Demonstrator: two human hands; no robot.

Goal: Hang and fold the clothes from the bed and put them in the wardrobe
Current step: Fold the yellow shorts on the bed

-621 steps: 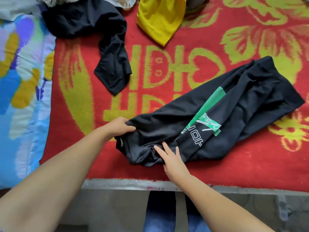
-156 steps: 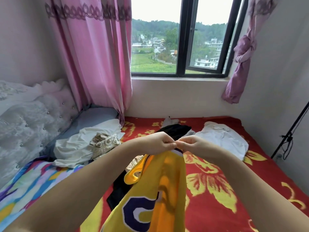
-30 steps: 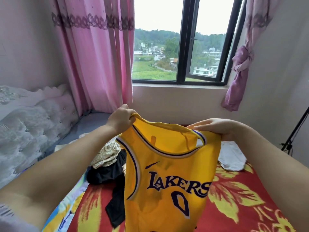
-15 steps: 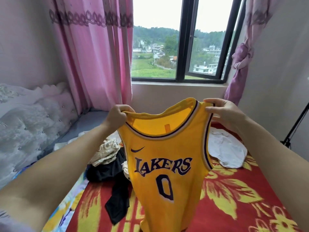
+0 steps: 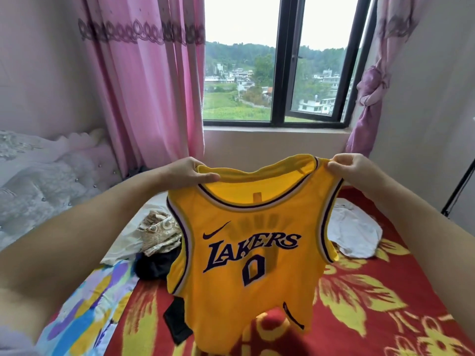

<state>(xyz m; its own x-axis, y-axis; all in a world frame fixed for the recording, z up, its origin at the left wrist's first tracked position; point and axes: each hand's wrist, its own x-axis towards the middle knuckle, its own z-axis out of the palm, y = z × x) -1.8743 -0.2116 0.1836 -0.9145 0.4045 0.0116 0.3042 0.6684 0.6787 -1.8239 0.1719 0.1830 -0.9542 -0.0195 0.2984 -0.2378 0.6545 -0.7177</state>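
Pink curtains (image 5: 144,86) frame a dark-framed window (image 5: 280,73) at twelve o'clock, with green hills and pale houses beyond the glass, and below it a bed covered by a red blanket (image 5: 372,304) patterned with yellow flowers fills the lower half of the view. Held up over that blanket is a yellow Lakers jersey (image 5: 246,253) — front facing the camera, number 0 under the lettering, hem hanging down toward six o'clock. The left hand (image 5: 190,173) grips the jersey's shoulder strap at about ten o'clock, fingers laid across the front of the fabric; the right hand (image 5: 352,167) pinches the other strap at about two o'clock, fingers curled over its top edge. Behind the jersey at nine o'clock lie a beige patterned garment (image 5: 159,232) and a dark garment (image 5: 154,265) just below it, touching. At three o'clock a white garment (image 5: 357,232) lies crumpled on the blanket — well apart from the dark one.
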